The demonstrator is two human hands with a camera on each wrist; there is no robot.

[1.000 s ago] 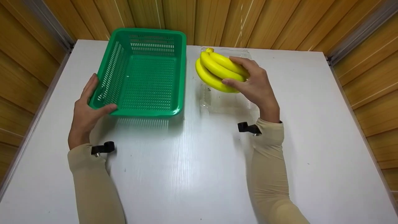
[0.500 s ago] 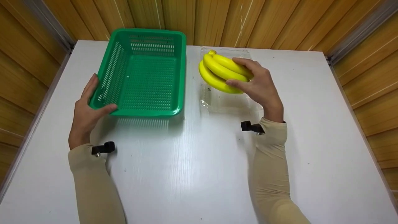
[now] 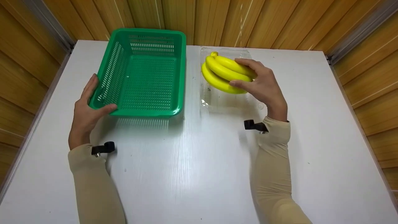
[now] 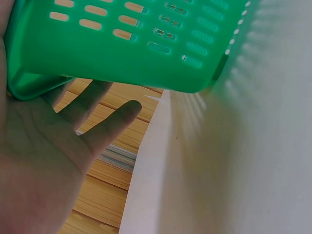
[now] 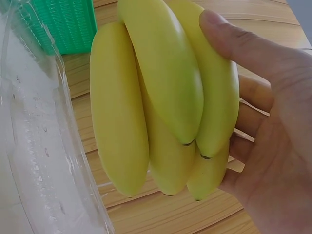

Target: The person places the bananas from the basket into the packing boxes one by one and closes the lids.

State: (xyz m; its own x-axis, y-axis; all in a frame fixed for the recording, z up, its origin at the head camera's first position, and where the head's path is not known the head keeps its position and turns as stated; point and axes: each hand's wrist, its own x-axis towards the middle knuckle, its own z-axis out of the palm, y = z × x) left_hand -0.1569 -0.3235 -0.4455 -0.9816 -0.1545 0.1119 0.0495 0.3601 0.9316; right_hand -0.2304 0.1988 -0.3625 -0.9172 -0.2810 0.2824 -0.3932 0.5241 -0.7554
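Note:
A bunch of yellow bananas (image 3: pixel 222 73) is in my right hand (image 3: pixel 264 82), its stem end toward the back of the table. The thumb lies on the near side of the bunch and the other fingers go round the far side; the right wrist view shows the bananas (image 5: pixel 165 97) against the palm. Under the bunch is a clear plastic tray (image 3: pixel 217 104); whether they touch cannot be told. My left hand (image 3: pixel 87 109) holds the near left corner of a green plastic basket (image 3: pixel 178 102), thumb on the front rim, fingers along the left side. The left wrist view shows the little finger straight.
The basket and tray stand side by side at the back of a white table (image 3: pixel 199 174). Wood-patterned panels (image 3: pixel 217 21) rise behind it and at both sides. Black camera mounts (image 3: pixel 104 147) sit on the cuffs.
My right hand has moved slightly to the right and toward me with the bananas, a little farther from the basket. The left hand and basket stay in place.

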